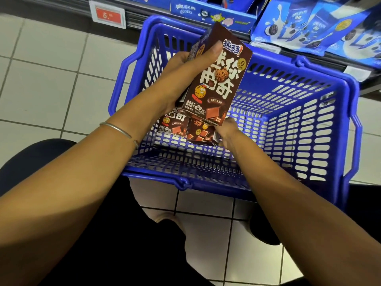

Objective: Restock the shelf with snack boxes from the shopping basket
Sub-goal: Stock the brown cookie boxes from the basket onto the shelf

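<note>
A blue plastic shopping basket [305, 129] stands on the tiled floor in front of a low shelf. My left hand [185, 73] grips a brown cookie box [220, 79] above the basket, thumb across its top front; a second brown box [195, 48] shows behind it in the same grip. My right hand [226, 131] reaches down into the basket and grips another brown box [201, 134] lying there. One more brown box [173, 124] lies beside it on the basket floor.
The bottom shelf holds blue cookie packs [309, 27] and a blue display carton [212, 15]. A red price tag [108, 15] hangs on the shelf edge at the left. My knees and dark trousers fill the lower view.
</note>
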A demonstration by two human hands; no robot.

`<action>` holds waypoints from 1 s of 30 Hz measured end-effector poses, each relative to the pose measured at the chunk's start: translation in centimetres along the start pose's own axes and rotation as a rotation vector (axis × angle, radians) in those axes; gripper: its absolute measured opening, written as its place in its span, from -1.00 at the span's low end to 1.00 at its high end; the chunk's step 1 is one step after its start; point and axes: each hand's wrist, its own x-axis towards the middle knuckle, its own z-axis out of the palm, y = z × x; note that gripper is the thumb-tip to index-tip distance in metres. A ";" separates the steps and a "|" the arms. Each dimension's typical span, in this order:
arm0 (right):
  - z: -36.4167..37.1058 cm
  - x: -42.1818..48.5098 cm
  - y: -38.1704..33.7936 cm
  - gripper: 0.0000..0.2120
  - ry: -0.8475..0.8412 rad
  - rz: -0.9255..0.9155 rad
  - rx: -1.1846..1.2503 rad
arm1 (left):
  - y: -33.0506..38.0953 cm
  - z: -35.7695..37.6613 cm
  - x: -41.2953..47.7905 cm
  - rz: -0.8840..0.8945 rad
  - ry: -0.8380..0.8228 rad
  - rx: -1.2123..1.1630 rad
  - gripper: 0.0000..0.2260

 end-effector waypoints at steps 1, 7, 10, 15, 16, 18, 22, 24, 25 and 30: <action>-0.6 -0.6 -0.4 -0.85 0.006 -0.002 0.025 | 0.1 0.0 0.0 -0.011 -0.018 -0.005 -0.33; -4.3 -5.4 -1.5 -0.69 0.036 -0.112 0.251 | 0.1 -0.1 0.5 -0.028 -0.081 -0.012 -0.46; -6.5 -7.7 -1.7 -0.56 0.023 -0.189 0.273 | -0.3 -0.2 0.7 -0.041 -0.090 0.015 -0.51; -11.1 -10.2 -2.9 -0.43 0.005 -0.289 0.390 | -0.6 -0.1 1.0 -0.044 -0.080 0.065 -0.48; -11.8 -10.5 -3.4 -0.48 -0.022 -0.316 0.437 | -0.6 0.0 1.1 -0.048 -0.077 0.061 -0.45; -11.9 -11.0 -4.5 -0.64 -0.107 -0.370 0.500 | -0.8 0.1 1.2 -0.069 -0.055 0.052 -0.28; -8.8 -11.2 -6.1 -0.49 -0.166 -0.423 0.438 | -1.0 0.0 1.3 -0.081 -0.081 0.052 -0.11; -7.0 -11.0 -6.4 -0.43 -0.150 -0.413 0.403 | -0.8 -0.1 1.0 -0.090 -0.098 0.022 -0.07; -6.2 -11.0 -6.6 -0.43 -0.138 -0.409 0.386 | -0.7 -0.1 1.0 -0.101 -0.086 0.015 -0.01; -3.4 -11.2 -7.0 -0.34 -0.110 -0.443 0.322 | -0.5 0.1 0.5 -0.065 -0.085 -0.044 -0.41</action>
